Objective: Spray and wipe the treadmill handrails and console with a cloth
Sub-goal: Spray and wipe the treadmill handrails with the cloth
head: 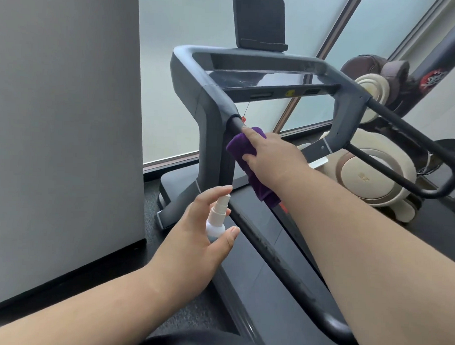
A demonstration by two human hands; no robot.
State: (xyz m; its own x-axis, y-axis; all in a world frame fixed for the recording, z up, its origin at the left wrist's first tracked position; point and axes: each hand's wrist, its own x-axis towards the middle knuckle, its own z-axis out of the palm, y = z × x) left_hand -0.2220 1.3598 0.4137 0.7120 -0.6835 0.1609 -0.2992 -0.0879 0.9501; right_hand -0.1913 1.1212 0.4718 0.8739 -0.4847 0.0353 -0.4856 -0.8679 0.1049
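Folded purple cloth (244, 149): wrapped on the black left handrail (268, 241) near the grey console frame (211, 94), gripped by right hand (271, 155). Small white spray bottle (217, 221): near left, apparently clasped by left hand (201, 230).

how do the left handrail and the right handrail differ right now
The left handrail has the purple cloth wrapped round its top under the right hand; the right handrail is bare and untouched. The left looks streaked, the right smooth. Both are dark tubes.
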